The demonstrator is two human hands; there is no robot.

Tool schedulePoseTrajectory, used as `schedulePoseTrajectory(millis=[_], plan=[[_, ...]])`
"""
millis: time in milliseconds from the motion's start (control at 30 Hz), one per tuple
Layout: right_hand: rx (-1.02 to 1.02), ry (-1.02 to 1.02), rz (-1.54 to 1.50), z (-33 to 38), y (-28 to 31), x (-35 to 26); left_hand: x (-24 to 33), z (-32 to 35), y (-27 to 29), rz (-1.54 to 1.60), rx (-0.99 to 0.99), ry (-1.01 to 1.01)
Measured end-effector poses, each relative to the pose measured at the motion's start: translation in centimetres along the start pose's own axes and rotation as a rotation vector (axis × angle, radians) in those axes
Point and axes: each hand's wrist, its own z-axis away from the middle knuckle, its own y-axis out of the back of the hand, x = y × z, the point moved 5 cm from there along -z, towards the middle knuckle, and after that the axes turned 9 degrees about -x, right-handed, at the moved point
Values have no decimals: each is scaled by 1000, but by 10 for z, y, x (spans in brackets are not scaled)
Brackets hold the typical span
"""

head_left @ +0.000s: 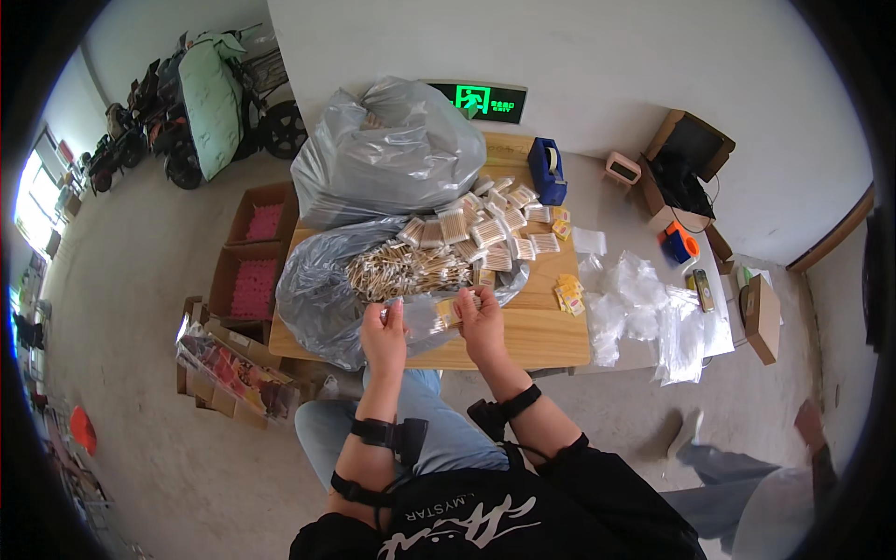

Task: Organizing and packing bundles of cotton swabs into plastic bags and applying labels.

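Both hands, left (pixel 384 329) and right (pixel 480 319), raised together, pinch a small clear bag (pixel 431 315) of cotton swabs.

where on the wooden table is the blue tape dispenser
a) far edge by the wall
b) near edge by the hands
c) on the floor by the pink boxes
a, the blue tape dispenser stands at the far edge of the wooden table, by the white wall.

The low wooden table (pixel 523 329) occupies the frame centre. On its upper left stands a full grey plastic bag (pixel 392 154). An open grey bag (pixel 317 289) of loose cotton swabs (pixel 406 268) covers the left half. Small packed swab bundles (pixel 495 229) lie at centre. A blue tape dispenser (pixel 547 172) stands at the upper right, yellow packets (pixel 569 295) at the right edge.
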Motion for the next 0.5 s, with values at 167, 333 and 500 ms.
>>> schedulePoseTrajectory(millis=[167, 333, 500], plan=[[22, -125, -29, -10, 8, 15, -15, -11, 1, 5, -22, 42], [59, -186, 79, -33, 15, 30, -46, -28, 7, 143, 1, 105], [112, 36, 121, -75, 31, 57, -69, -49, 15, 152, 36, 57]])
